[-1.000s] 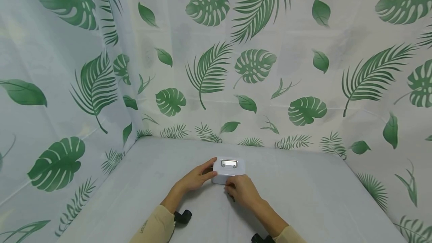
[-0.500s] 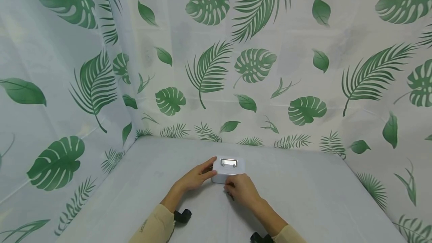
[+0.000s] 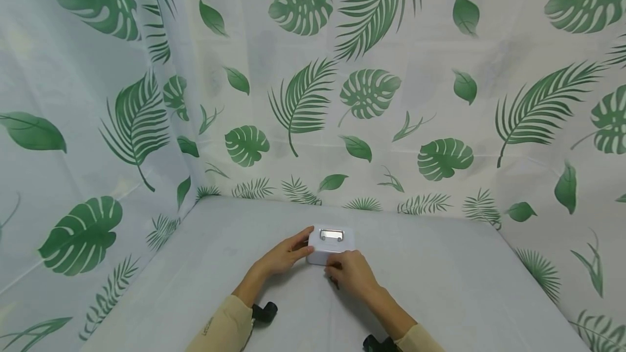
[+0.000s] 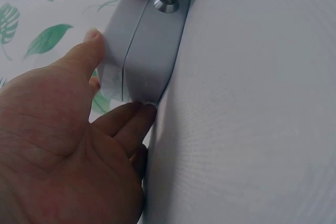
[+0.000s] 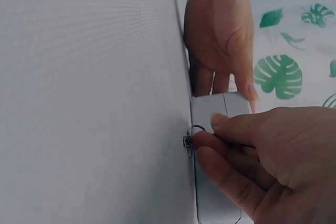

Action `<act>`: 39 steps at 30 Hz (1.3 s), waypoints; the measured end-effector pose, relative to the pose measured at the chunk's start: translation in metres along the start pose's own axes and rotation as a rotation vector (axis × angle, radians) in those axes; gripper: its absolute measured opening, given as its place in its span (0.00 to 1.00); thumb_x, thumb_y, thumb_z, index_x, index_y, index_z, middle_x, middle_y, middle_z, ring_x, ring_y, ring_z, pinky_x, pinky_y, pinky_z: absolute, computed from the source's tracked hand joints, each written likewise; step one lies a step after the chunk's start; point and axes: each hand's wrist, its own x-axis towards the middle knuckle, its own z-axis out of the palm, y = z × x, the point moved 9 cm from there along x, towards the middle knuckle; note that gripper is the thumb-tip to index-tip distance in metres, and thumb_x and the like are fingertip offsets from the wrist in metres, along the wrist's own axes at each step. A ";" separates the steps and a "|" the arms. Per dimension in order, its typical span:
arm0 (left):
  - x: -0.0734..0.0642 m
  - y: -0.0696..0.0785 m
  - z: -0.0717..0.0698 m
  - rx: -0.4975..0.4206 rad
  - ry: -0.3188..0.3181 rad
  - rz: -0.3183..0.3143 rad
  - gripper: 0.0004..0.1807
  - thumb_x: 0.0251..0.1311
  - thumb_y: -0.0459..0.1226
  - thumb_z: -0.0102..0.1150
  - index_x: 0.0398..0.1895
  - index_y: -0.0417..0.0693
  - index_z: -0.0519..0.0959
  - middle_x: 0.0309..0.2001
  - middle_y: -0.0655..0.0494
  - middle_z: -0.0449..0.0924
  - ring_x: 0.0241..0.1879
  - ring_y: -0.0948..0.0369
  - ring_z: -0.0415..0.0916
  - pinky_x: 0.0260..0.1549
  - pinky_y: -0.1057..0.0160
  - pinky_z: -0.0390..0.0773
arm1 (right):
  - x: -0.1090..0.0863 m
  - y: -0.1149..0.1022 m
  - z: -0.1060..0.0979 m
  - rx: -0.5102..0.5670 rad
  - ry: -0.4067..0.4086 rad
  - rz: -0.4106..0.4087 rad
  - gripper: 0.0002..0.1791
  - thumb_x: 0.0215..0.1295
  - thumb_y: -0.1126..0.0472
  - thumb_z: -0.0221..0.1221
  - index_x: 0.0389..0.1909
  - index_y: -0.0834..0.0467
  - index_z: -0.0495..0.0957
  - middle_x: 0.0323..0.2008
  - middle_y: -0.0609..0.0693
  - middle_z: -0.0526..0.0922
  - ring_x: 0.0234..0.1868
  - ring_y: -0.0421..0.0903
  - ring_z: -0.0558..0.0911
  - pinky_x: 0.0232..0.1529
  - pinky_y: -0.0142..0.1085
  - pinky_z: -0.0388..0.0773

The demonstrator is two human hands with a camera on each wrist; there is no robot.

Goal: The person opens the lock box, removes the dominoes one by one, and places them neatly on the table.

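A small white cash box (image 3: 338,245) with a metal handle (image 3: 332,235) on its lid stands on the table. My left hand (image 3: 282,256) rests against the box's left side, thumb and fingers fairly straight at its edges. At the front, my right hand (image 3: 353,274) pinches a key at the round metal lock (image 4: 167,6). The fingertips cover most of this key. A key ring (image 5: 198,127) hangs from it, with a small metal bunch (image 5: 187,143) dangling beside the box front. The lid appears closed.
The table (image 3: 430,287) bears a pale cloth. White curtains (image 3: 381,178) with green leaf prints rise at the back and both sides. Dark wrist-camera mounts (image 3: 265,314) sit at both forearms.
Both hands and the box keep nearly the same places. The whole head view shifts up very slightly. The right hand stays at the lock, with no clear turn of the key visible.
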 end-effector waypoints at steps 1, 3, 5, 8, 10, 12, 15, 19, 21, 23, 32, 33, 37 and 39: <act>0.000 0.000 0.000 -0.002 -0.001 0.001 0.36 0.77 0.54 0.52 0.84 0.63 0.55 0.81 0.57 0.59 0.77 0.53 0.64 0.74 0.48 0.69 | 0.000 0.000 0.000 -0.004 -0.004 0.002 0.04 0.62 0.65 0.71 0.29 0.54 0.89 0.24 0.40 0.86 0.22 0.31 0.74 0.23 0.27 0.73; 0.000 0.001 0.001 -0.005 -0.003 0.004 0.36 0.77 0.54 0.52 0.84 0.63 0.55 0.81 0.57 0.58 0.77 0.53 0.64 0.74 0.49 0.68 | 0.000 0.001 0.000 -0.008 -0.015 0.008 0.03 0.62 0.65 0.72 0.30 0.54 0.89 0.25 0.40 0.86 0.23 0.32 0.74 0.24 0.27 0.73; -0.001 0.001 0.001 -0.011 -0.005 0.005 0.37 0.77 0.54 0.52 0.84 0.62 0.55 0.82 0.57 0.58 0.78 0.53 0.64 0.74 0.49 0.68 | -0.001 0.001 0.000 -0.012 -0.024 0.009 0.02 0.61 0.64 0.73 0.31 0.54 0.89 0.26 0.40 0.87 0.24 0.32 0.75 0.25 0.27 0.74; -0.002 0.002 0.001 -0.013 -0.006 0.005 0.37 0.77 0.54 0.52 0.84 0.62 0.55 0.81 0.57 0.58 0.78 0.53 0.64 0.75 0.49 0.68 | -0.001 0.001 0.000 0.014 -0.041 0.003 0.02 0.61 0.65 0.73 0.32 0.56 0.89 0.28 0.42 0.89 0.26 0.32 0.78 0.27 0.27 0.77; -0.002 0.002 0.001 -0.013 -0.007 0.005 0.36 0.77 0.54 0.52 0.84 0.62 0.55 0.81 0.57 0.58 0.78 0.53 0.63 0.75 0.49 0.68 | -0.002 0.002 0.000 0.034 -0.051 -0.004 0.02 0.61 0.65 0.73 0.32 0.57 0.89 0.29 0.44 0.89 0.27 0.31 0.80 0.27 0.27 0.78; -0.002 0.002 0.001 -0.011 -0.008 0.007 0.36 0.78 0.54 0.52 0.84 0.62 0.55 0.81 0.57 0.59 0.78 0.54 0.63 0.75 0.49 0.68 | -0.002 0.003 0.001 0.053 -0.061 -0.003 0.02 0.61 0.66 0.72 0.33 0.57 0.89 0.29 0.44 0.89 0.27 0.32 0.80 0.27 0.27 0.79; -0.001 0.003 0.001 -0.008 -0.009 0.012 0.36 0.78 0.53 0.52 0.84 0.62 0.55 0.81 0.57 0.59 0.78 0.54 0.63 0.75 0.49 0.68 | -0.002 0.004 0.001 0.062 -0.065 0.001 0.02 0.61 0.67 0.72 0.34 0.57 0.89 0.29 0.44 0.89 0.26 0.32 0.80 0.27 0.27 0.78; -0.001 0.003 0.000 0.004 -0.004 0.012 0.36 0.78 0.54 0.52 0.84 0.62 0.55 0.81 0.58 0.59 0.78 0.54 0.63 0.75 0.49 0.67 | -0.001 0.003 0.000 0.046 -0.045 -0.005 0.03 0.61 0.67 0.72 0.34 0.57 0.89 0.28 0.43 0.89 0.25 0.31 0.78 0.26 0.27 0.77; -0.001 0.004 -0.001 0.009 -0.002 0.010 0.36 0.77 0.54 0.52 0.84 0.62 0.55 0.81 0.58 0.59 0.78 0.54 0.63 0.75 0.49 0.68 | -0.001 0.001 -0.001 0.026 -0.029 -0.016 0.03 0.60 0.67 0.72 0.33 0.57 0.89 0.27 0.43 0.88 0.25 0.31 0.77 0.26 0.27 0.76; -0.002 0.004 -0.001 0.010 0.000 0.007 0.37 0.77 0.54 0.52 0.84 0.62 0.55 0.81 0.58 0.59 0.78 0.54 0.63 0.75 0.48 0.67 | -0.001 0.000 -0.002 0.003 -0.013 -0.026 0.03 0.60 0.67 0.72 0.32 0.56 0.89 0.26 0.42 0.87 0.24 0.31 0.76 0.25 0.27 0.76; -0.002 0.004 -0.001 0.006 -0.003 0.009 0.37 0.77 0.54 0.52 0.84 0.62 0.55 0.82 0.58 0.58 0.78 0.54 0.63 0.75 0.49 0.67 | 0.000 -0.001 -0.001 -0.033 -0.003 -0.030 0.05 0.58 0.67 0.73 0.31 0.54 0.88 0.25 0.40 0.86 0.24 0.31 0.74 0.25 0.26 0.74; -0.001 0.004 -0.002 0.005 -0.002 0.009 0.37 0.77 0.54 0.52 0.84 0.62 0.55 0.82 0.58 0.57 0.78 0.54 0.63 0.75 0.49 0.68 | 0.000 -0.001 -0.001 -0.033 -0.005 -0.029 0.05 0.59 0.67 0.73 0.31 0.54 0.88 0.25 0.40 0.86 0.24 0.31 0.74 0.25 0.27 0.74; -0.001 0.001 -0.002 0.012 0.000 0.003 0.37 0.77 0.55 0.53 0.84 0.64 0.55 0.81 0.59 0.58 0.78 0.55 0.64 0.75 0.50 0.68 | 0.000 -0.002 -0.001 -0.031 -0.010 -0.028 0.04 0.59 0.67 0.73 0.31 0.55 0.88 0.25 0.41 0.87 0.24 0.31 0.74 0.25 0.27 0.74; -0.001 0.001 -0.001 0.015 0.000 0.004 0.37 0.77 0.55 0.53 0.84 0.64 0.55 0.81 0.59 0.58 0.78 0.54 0.64 0.75 0.50 0.68 | 0.000 -0.002 -0.001 -0.029 -0.015 -0.023 0.04 0.59 0.66 0.73 0.31 0.55 0.88 0.26 0.41 0.87 0.24 0.31 0.74 0.25 0.27 0.74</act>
